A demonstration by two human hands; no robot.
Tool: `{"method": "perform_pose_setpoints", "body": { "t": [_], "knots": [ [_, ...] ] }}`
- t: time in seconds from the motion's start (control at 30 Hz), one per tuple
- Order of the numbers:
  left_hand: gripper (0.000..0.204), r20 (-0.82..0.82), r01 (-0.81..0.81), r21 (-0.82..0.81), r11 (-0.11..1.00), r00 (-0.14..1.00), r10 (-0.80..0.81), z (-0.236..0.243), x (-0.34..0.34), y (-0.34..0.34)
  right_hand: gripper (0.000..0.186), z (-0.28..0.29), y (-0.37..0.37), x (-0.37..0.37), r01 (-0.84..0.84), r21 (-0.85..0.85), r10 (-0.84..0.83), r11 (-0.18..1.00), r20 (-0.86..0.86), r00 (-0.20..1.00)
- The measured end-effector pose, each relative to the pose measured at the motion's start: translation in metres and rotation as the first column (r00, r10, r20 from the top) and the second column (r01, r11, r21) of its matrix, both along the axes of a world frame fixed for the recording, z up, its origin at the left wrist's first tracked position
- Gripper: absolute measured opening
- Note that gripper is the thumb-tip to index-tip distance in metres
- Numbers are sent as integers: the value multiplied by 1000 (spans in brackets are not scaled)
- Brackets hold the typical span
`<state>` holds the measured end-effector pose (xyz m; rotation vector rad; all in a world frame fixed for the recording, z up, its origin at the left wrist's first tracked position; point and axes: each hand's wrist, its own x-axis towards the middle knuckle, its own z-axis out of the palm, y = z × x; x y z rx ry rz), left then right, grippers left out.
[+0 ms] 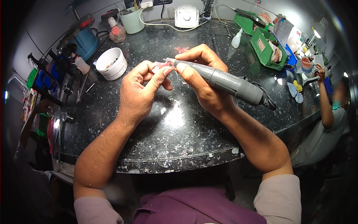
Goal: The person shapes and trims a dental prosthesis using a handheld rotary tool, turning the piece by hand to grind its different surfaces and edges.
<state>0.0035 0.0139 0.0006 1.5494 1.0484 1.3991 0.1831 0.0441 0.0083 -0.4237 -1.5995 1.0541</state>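
Note:
Between the thumb and fingers of my left hand (138, 91) is a small pink and whitish piece, which looks like a denture (159, 66); the fingers cover much of it. My right hand (214, 95) grips a grey rotary handpiece (233, 83) like a pen, its cord trailing off the back end to the right. The narrow tip points left, right beside the pink piece; whether it touches is too small to tell. Fine dust coats my left hand and forearm. Just beyond my hands, pink scraps (181, 49) lie on the black benchtop (164, 149).
A white tub (112, 64) stands left of my hands, a blue machine (84, 43) farther left. At the back are a white control box (187, 16) and a green holder (132, 21). Green trays (266, 48) with dental models and a dropper bottle (236, 38) sit right. Co-workers flank the bench.

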Motion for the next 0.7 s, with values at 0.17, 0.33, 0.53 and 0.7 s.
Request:
{"method": "perform_pose_setpoints", "body": {
  "t": [0.17, 0.33, 0.53, 0.7],
  "knots": [
    [18, 18, -9, -1, 1000, 1000, 9, -1, 0, 0, 19, 0, -1, -1, 31, 22, -32, 999, 22, 999],
    [19, 42, -4, -3, 1000, 999, 4, -1, 1, 0, 19, 1, -1, 0, 21, 12, -21, 1000, 24, 999],
    [19, 27, -3, -12, 1000, 1000, 4, 1, 1, -1, 20, 2, -1, 1, 43, 38, -45, 998, 68, 997],
    [19, 52, 3, -12, 1000, 999, -3, 1, 2, -1, 20, 2, -2, 2, 33, 26, -34, 999, 52, 998]
  ]
}}
